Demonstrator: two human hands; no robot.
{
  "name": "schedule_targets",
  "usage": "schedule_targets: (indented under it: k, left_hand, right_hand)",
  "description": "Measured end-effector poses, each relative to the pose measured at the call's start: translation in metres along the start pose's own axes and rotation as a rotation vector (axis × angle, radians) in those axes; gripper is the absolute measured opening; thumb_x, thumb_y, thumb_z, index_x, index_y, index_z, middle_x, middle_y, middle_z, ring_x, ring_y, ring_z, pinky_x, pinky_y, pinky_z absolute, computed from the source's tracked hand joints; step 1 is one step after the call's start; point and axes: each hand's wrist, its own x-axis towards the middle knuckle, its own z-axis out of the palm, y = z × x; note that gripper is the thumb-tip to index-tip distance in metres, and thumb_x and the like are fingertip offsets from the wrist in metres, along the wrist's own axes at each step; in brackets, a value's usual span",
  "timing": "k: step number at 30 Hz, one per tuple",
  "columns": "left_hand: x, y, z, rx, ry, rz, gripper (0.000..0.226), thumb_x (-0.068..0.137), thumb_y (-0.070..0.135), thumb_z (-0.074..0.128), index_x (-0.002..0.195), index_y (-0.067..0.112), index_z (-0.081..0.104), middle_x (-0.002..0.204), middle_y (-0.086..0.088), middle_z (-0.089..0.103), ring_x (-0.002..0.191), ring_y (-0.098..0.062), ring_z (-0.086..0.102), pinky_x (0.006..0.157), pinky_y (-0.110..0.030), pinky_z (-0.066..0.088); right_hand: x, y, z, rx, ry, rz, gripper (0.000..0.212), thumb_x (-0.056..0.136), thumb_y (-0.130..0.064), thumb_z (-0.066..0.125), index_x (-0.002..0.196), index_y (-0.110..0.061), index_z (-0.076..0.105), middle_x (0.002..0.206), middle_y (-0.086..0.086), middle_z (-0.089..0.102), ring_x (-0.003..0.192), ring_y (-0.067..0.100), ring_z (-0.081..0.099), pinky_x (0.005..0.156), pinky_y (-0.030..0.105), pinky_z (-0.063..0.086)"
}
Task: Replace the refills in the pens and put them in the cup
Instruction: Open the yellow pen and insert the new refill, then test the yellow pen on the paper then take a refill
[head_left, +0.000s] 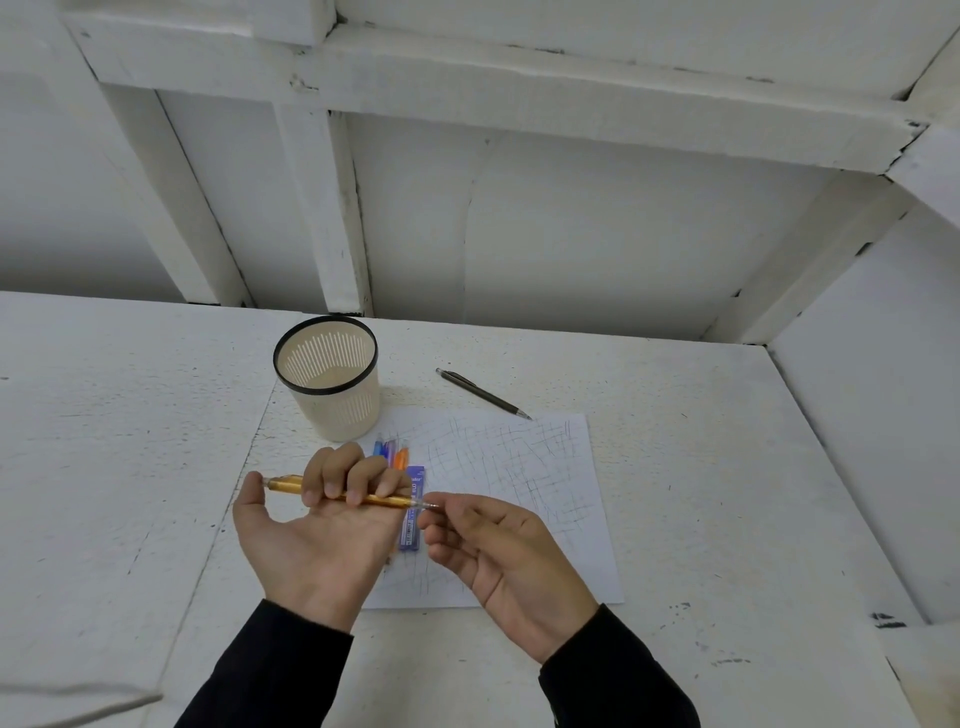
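Gripping an orange pen (387, 500), the left hand (317, 540) lies palm up above the table (104, 441); its four fingers curl over the barrel and clamp it against the palm, while the thumb is stretched out to the pen's left end. The pen lies almost level, running left to right, slightly lower at the right; its clear tip sticks out past the fingers toward the right hand (498, 551). That hand also has its palm turned upward; thumb and forefinger are closed together on the clear tip, and the other fingers curl loosely beneath; whether they pinch the tip itself or a refill inside it, I cannot tell. Both wrists end in dark sleeves.

Under the hands lies a sheet of paper (519, 467) covered in crossed scribbles; on its left part rests a purple pack (414, 480), partly hidden by the pen and the fingers. Just beyond the left hand's knuckles, a few coloured pens (390, 451) in blue and orange lie on the paper, close to the foot of the cup (337, 410). The cup stands upright at the paper's far left corner, cream with slotted sides and a black rim; no pens show inside it. A dark pen (483, 393) lies slantwise on the table right of the cup, its point just touching the paper's far edge.
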Motion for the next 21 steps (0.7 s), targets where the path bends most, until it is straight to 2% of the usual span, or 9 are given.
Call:
schedule_targets:
  k: [6,8,10,13,16,17,19,20,21]
  left_hand:
    - [0.0,0.0,-0.001,0.009,-0.019,-0.021,0.046,0.085,0.06,0.044,0.066,0.022,0.027,0.066,0.007,0.027,0.059,-0.013,0.025,0.064,-0.025,0.027]
    - [0.0,0.001,-0.001,0.031,-0.02,-0.032,0.046,0.084,0.061,0.047,0.067,0.023,0.027,0.066,0.007,0.028,0.06,-0.012,0.026,0.064,-0.025,0.029]
    - [-0.001,0.001,0.002,0.08,-0.022,-0.052,0.05,0.08,0.066,0.05,0.067,0.023,0.028,0.067,0.007,0.029,0.061,-0.012,0.029,0.066,-0.024,0.03]
    - [-0.004,-0.001,0.012,0.335,0.016,-0.04,0.058,0.073,0.074,0.052,0.066,0.02,0.032,0.069,0.003,0.037,0.066,-0.015,0.038,0.074,-0.028,0.035]
    - [-0.005,-0.013,0.022,0.786,-0.008,0.104,0.054,0.068,0.067,0.055,0.065,0.016,0.041,0.079,-0.009,0.051,0.08,-0.024,0.053,0.082,-0.039,0.039]
    - [-0.004,-0.018,0.022,0.945,-0.006,0.183,0.048,0.065,0.061,0.056,0.066,0.014,0.044,0.084,-0.011,0.054,0.084,-0.023,0.056,0.08,-0.038,0.043]
    - [0.0,-0.027,0.014,1.168,0.01,0.322,0.039,0.06,0.054,0.054,0.073,0.017,0.052,0.091,-0.007,0.059,0.081,-0.008,0.063,0.07,-0.025,0.052]
    - [0.003,-0.03,0.007,1.253,-0.011,0.379,0.038,0.063,0.053,0.054,0.081,0.02,0.055,0.096,-0.001,0.061,0.085,-0.003,0.063,0.073,-0.024,0.053]
    - [0.005,-0.031,-0.001,1.329,-0.045,0.426,0.036,0.068,0.054,0.053,0.088,0.024,0.056,0.105,0.005,0.062,0.097,-0.004,0.062,0.081,-0.029,0.051]
  right_hand:
    - [0.002,0.002,-0.002,-0.003,-0.02,0.0,0.021,0.084,-0.01,0.062,0.101,0.0,0.072,0.094,0.017,0.07,0.082,0.018,0.067,0.074,0.024,0.055]
    - [0.003,0.002,-0.003,0.013,-0.048,0.012,0.019,0.087,-0.011,0.062,0.099,0.002,0.07,0.095,0.019,0.068,0.083,0.021,0.066,0.075,0.027,0.055]
    - [0.003,0.0,-0.003,-0.029,-0.094,0.022,0.013,0.087,-0.014,0.061,0.093,-0.003,0.066,0.093,0.018,0.066,0.084,0.025,0.064,0.076,0.03,0.054]
    - [0.006,0.0,-0.001,-0.36,-0.105,-0.042,0.007,0.085,-0.013,0.066,0.086,-0.013,0.059,0.085,0.008,0.066,0.082,0.021,0.064,0.076,0.031,0.052]
    - [0.011,0.005,0.005,-0.836,-0.03,-0.182,0.012,0.084,-0.017,0.066,0.093,-0.019,0.059,0.083,-0.002,0.064,0.079,0.011,0.062,0.074,0.022,0.051]
    - [0.013,0.009,0.008,-0.978,-0.014,-0.234,0.012,0.084,-0.02,0.063,0.095,-0.023,0.058,0.084,-0.003,0.064,0.079,0.009,0.061,0.073,0.022,0.052]
    - [0.016,0.017,0.011,-1.254,0.007,-0.354,0.009,0.086,-0.027,0.057,0.095,-0.027,0.055,0.084,-0.006,0.061,0.078,0.009,0.057,0.073,0.025,0.052]
    - [0.017,0.02,0.012,-1.375,0.017,-0.406,0.008,0.087,-0.028,0.054,0.095,-0.026,0.053,0.084,-0.006,0.059,0.078,0.01,0.055,0.073,0.028,0.052]
    - [0.019,0.024,0.013,-1.473,0.028,-0.446,0.01,0.088,-0.028,0.052,0.097,-0.025,0.052,0.087,-0.005,0.058,0.08,0.011,0.054,0.074,0.03,0.051]
